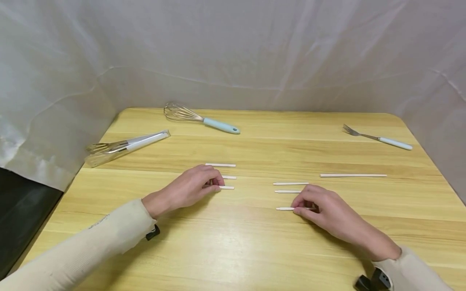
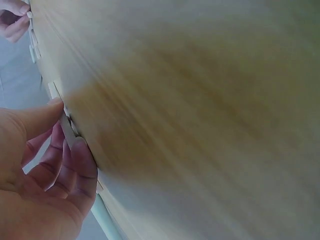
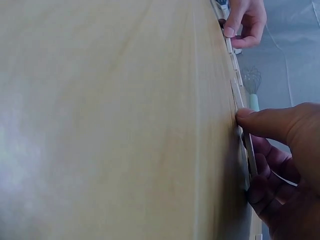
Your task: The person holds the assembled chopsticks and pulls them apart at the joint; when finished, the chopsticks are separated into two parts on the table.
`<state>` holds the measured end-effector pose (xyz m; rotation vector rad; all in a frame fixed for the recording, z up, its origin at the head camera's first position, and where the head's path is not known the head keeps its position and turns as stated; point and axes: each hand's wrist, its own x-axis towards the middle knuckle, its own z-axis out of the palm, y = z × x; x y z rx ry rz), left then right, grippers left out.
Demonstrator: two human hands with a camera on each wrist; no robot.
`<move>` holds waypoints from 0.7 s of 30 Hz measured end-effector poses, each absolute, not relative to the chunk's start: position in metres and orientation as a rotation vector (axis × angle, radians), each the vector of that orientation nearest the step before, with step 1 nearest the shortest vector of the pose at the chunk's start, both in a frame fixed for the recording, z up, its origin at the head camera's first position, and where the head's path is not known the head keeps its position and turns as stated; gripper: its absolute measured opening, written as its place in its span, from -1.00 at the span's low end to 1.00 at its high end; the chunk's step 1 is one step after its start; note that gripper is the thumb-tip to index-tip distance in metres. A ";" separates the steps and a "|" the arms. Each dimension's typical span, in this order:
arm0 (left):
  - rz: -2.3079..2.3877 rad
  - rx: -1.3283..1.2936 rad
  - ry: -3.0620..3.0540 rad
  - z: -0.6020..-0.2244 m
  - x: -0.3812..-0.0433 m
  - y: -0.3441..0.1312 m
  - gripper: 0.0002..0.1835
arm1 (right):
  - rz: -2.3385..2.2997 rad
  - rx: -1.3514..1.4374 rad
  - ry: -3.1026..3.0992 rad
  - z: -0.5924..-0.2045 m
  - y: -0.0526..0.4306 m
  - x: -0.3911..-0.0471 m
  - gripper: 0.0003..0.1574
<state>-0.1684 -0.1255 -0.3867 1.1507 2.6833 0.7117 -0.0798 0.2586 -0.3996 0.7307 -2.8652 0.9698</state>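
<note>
My left hand (image 1: 189, 185) pinches a short white stick (image 1: 227, 187) low over the table, thumb on one side and fingers on the other. Two more white sticks, the far one (image 1: 220, 165) and the middle one (image 1: 229, 177), lie just beyond it, roughly parallel. To the right, my right hand (image 1: 327, 208) pinches a similar white stick (image 1: 284, 209) whose left end narrows to a small tip. Beyond that hand lie two sticks with the same narrowed tip, a far one (image 1: 290, 183) and a nearer one (image 1: 287, 191) partly covered by the fingers.
A longer white stick (image 1: 353, 175) lies right of the group. At the back are a whisk (image 1: 221, 125) with a pale blue handle and a fork (image 1: 395, 143). Wrapped utensils (image 1: 127, 147) lie at the left edge. Grey cloth (image 1: 255, 52) hangs behind the wooden table (image 1: 225, 250).
</note>
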 end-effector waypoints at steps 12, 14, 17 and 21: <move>0.711 1.175 2.679 -0.387 -0.167 -0.127 -0.90 | 1.005 0.692 -2.829 -0.392 0.273 -0.085 -0.76; 0.714 1.179 2.675 -0.387 -0.167 -0.127 -0.89 | 0.987 0.656 -2.816 -0.389 0.283 -0.088 -0.75; 0.715 1.180 2.674 -0.386 -0.167 -0.128 -0.89 | 0.944 0.591 -2.812 -0.384 0.300 -0.095 -0.74; 0.709 1.174 2.677 -0.385 -0.166 -0.129 -0.89 | 0.886 0.494 -2.830 -0.379 0.324 -0.103 -0.76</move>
